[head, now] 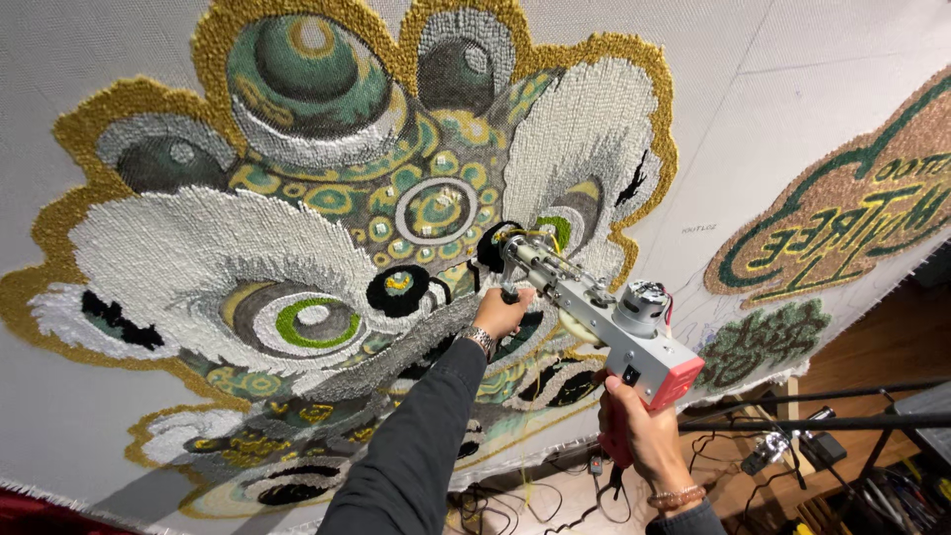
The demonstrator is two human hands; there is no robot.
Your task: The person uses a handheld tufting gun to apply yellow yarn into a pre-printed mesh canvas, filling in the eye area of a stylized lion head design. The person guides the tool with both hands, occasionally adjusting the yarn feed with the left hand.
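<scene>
1. The person's left hand (pixel 500 313) is up against the stretched grey backing cloth (pixel 792 119), fingers curled tight around the front grip of a tufting gun (pixel 594 317). A metal watch band shows at the wrist and a dark grey sleeve runs down toward 6 o'clock.

2. The right hand (pixel 639 431) sits at about 5 o'clock from the left one, fingers wrapped closed around the gun's rear handle — beaded bracelets circle that wrist.

3. The tufting gun lies tilted between the two hands: its needle end points toward 10 o'clock and touches the cloth, while the red-and-grey housing with a round motor on top sits at the 4 o'clock end. A strand of yellow yarn loops near the tip.

4. The tip meets the cloth inside a large tufted lion-dance face (pixel 347 228) — white shaggy patches, green and gold rings, black dots, a gold border all round. The needle sits just beside a black round patch (pixel 493 248), with another black patch with a yellow centre (pixel 398 287) toward 9 o'clock of it.

5. Toward 3 o'clock on the same cloth is a second tufted piece (pixel 842 208), tan with green and gold lettering shapes, and below it a small green leafy patch (pixel 773 342).

6. Down at 5 o'clock, a dark metal bar (pixel 812 421) crosses in front of a wooden floor strewn with black cables (pixel 555 505).
</scene>
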